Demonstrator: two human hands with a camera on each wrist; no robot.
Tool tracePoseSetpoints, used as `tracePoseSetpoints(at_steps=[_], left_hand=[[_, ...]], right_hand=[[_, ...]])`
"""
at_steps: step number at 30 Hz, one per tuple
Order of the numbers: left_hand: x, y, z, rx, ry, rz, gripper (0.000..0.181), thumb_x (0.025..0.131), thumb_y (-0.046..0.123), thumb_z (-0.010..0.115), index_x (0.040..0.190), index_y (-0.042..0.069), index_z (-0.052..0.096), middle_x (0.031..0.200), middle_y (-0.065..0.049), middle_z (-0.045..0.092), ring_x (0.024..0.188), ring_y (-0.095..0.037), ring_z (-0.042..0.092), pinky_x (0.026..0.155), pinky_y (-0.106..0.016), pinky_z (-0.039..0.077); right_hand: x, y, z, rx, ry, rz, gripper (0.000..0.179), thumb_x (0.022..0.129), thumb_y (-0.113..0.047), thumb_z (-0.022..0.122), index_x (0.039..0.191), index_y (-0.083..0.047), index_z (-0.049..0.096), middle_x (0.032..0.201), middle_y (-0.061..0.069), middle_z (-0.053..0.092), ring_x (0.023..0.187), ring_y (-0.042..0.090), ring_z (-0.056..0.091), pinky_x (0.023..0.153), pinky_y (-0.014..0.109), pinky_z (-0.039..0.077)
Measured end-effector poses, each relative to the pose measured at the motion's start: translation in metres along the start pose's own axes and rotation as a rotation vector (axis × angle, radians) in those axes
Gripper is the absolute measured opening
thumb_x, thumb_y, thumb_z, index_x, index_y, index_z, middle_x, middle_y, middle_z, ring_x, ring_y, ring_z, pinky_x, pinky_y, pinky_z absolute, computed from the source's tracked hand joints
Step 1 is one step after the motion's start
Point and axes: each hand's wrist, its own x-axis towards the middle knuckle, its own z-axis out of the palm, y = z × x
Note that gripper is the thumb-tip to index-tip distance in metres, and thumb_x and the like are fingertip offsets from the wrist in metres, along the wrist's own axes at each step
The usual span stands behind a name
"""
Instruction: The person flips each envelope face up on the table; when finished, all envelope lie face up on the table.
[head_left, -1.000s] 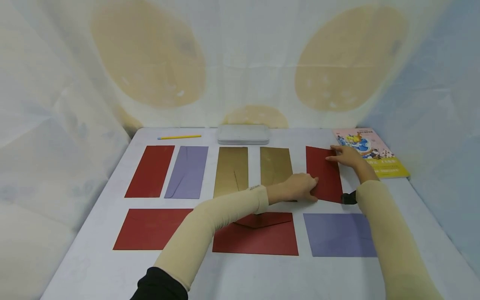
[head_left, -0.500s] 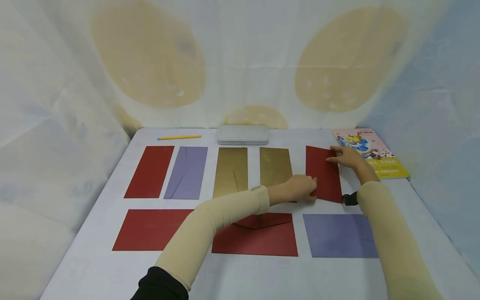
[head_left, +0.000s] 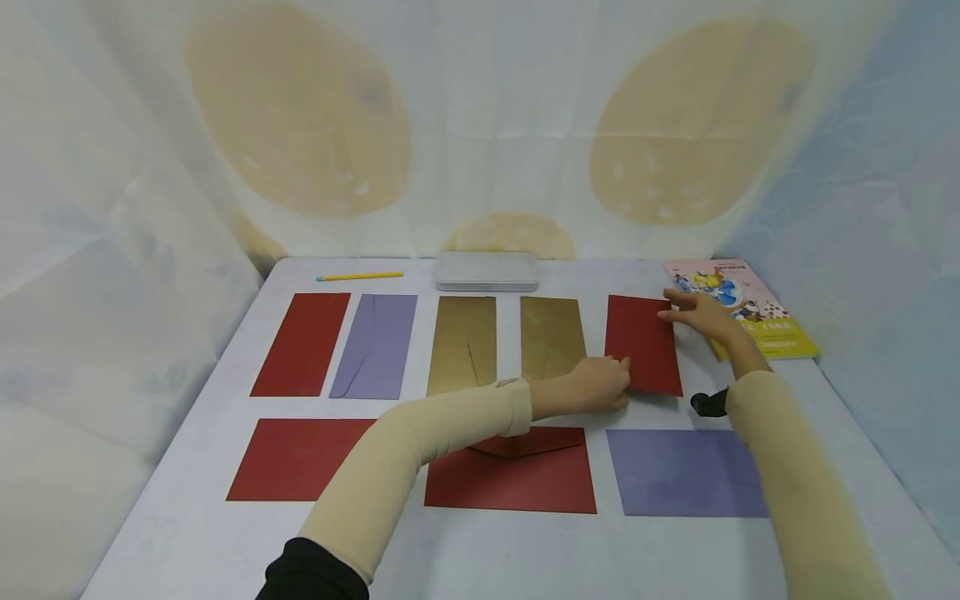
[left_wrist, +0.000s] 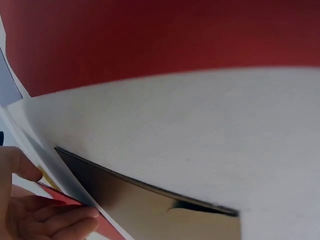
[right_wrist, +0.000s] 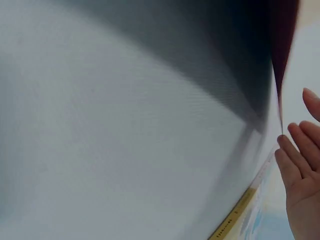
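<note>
The red envelope (head_left: 642, 342) at the right end of the back row is tilted, its near edge raised off the table. My left hand (head_left: 602, 385) pinches its near left edge; in the left wrist view, thumb and fingers (left_wrist: 75, 220) lie on either side of the red paper. My right hand (head_left: 708, 321) is at its upper right edge, next to the book. The right wrist view has that hand (right_wrist: 305, 175) with fairly straight fingers touching the envelope's edge (right_wrist: 285, 45) and the thumb apart. A gold envelope (head_left: 551, 333) lies just left of my left hand.
More red, purple and gold envelopes lie flat in two rows, including a red one (head_left: 517, 483) under my left forearm and a purple one (head_left: 678, 471) at front right. A pencil (head_left: 360, 276), a grey case (head_left: 486, 272) and a book (head_left: 772, 333) are at the back.
The red envelope has shifted slightly left and its near edge has risen. My left hand has moved slightly toward me, and my right hand has eased rightward.
</note>
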Motion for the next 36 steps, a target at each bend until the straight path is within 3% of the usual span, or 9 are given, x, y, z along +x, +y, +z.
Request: tracePoseSetpoints(at_steps=[4, 8, 12, 18, 21, 24, 26, 31, 36], left_hand=[[-0.002, -0.002, 0.004, -0.028, 0.068, 0.007, 0.057, 0.093, 0.034, 0.057, 0.137, -0.001, 0.052, 0.103, -0.005, 0.07, 0.093, -0.009, 0.064, 0.063, -0.021, 0.052], [-0.005, -0.003, 0.003, -0.113, 0.118, 0.006, 0.053, 0.089, 0.028, 0.058, 0.134, -0.001, 0.055, 0.086, 0.0, 0.067, 0.07, -0.003, 0.057, 0.049, -0.019, 0.042], [-0.009, -0.004, -0.001, -0.266, 0.119, -0.002, 0.057, 0.088, 0.028, 0.06, 0.138, 0.002, 0.051, 0.088, 0.0, 0.068, 0.063, -0.002, 0.053, 0.046, -0.017, 0.035], [-0.013, -0.007, -0.003, -0.525, 0.131, -0.006, 0.063, 0.088, 0.025, 0.066, 0.143, 0.002, 0.045, 0.058, 0.005, 0.049, 0.044, -0.001, 0.027, 0.042, -0.015, 0.026], [-0.012, -0.009, -0.002, -0.58, 0.159, 0.007, 0.062, 0.088, 0.021, 0.068, 0.142, 0.002, 0.046, 0.071, 0.003, 0.063, 0.049, 0.0, 0.041, 0.045, -0.012, 0.03], [-0.011, -0.01, -0.002, -0.618, 0.187, 0.026, 0.06, 0.087, 0.017, 0.068, 0.141, 0.001, 0.047, 0.099, -0.004, 0.072, 0.075, -0.001, 0.063, 0.051, -0.01, 0.035], [-0.01, -0.011, -0.002, -0.634, 0.194, 0.035, 0.06, 0.087, 0.016, 0.068, 0.141, 0.0, 0.046, 0.111, -0.007, 0.07, 0.092, -0.004, 0.065, 0.055, -0.009, 0.037], [-0.009, -0.012, -0.003, -0.652, 0.19, 0.044, 0.061, 0.088, 0.015, 0.069, 0.142, -0.001, 0.045, 0.117, -0.007, 0.067, 0.098, -0.005, 0.064, 0.062, -0.008, 0.038], [-0.009, -0.012, -0.001, -0.695, 0.193, 0.054, 0.06, 0.09, 0.014, 0.068, 0.142, -0.001, 0.044, 0.12, -0.005, 0.066, 0.106, -0.003, 0.062, 0.071, -0.005, 0.04]], right_hand=[[-0.006, -0.001, -0.005, 0.117, 0.035, -0.009, 0.071, 0.096, -0.034, 0.06, 0.152, -0.004, 0.026, 0.152, 0.024, 0.026, 0.138, 0.045, 0.024, 0.106, 0.061, 0.025], [-0.013, -0.003, -0.009, 0.167, 0.087, -0.013, 0.071, 0.095, -0.037, 0.061, 0.152, -0.007, 0.03, 0.153, 0.02, 0.029, 0.138, 0.042, 0.026, 0.105, 0.06, 0.027], [-0.021, -0.004, -0.014, 0.195, 0.152, -0.007, 0.071, 0.094, -0.043, 0.06, 0.152, -0.012, 0.032, 0.152, 0.016, 0.033, 0.138, 0.038, 0.03, 0.102, 0.055, 0.033], [-0.027, -0.01, -0.018, 0.192, 0.261, -0.041, 0.069, 0.093, -0.046, 0.06, 0.151, -0.017, 0.035, 0.15, 0.011, 0.039, 0.135, 0.033, 0.038, 0.103, 0.047, 0.038], [-0.028, -0.015, -0.021, 0.185, 0.293, -0.07, 0.068, 0.093, -0.044, 0.061, 0.15, -0.016, 0.037, 0.148, 0.012, 0.042, 0.133, 0.034, 0.041, 0.102, 0.033, 0.04], [-0.027, -0.018, -0.024, 0.186, 0.297, -0.107, 0.066, 0.093, -0.04, 0.063, 0.148, -0.013, 0.04, 0.146, 0.014, 0.043, 0.132, 0.034, 0.041, 0.092, 0.013, 0.041], [-0.026, -0.021, -0.026, 0.178, 0.289, -0.128, 0.067, 0.092, -0.04, 0.065, 0.148, -0.013, 0.041, 0.146, 0.014, 0.043, 0.133, 0.033, 0.041, 0.087, 0.007, 0.039], [-0.024, -0.025, -0.028, 0.117, 0.265, -0.127, 0.069, 0.091, -0.042, 0.066, 0.149, -0.018, 0.038, 0.149, 0.011, 0.04, 0.135, 0.033, 0.038, 0.101, 0.031, 0.038], [-0.023, -0.028, -0.027, 0.077, 0.241, -0.089, 0.073, 0.09, -0.043, 0.066, 0.151, -0.02, 0.034, 0.152, 0.011, 0.035, 0.137, 0.036, 0.034, 0.102, 0.052, 0.035]])
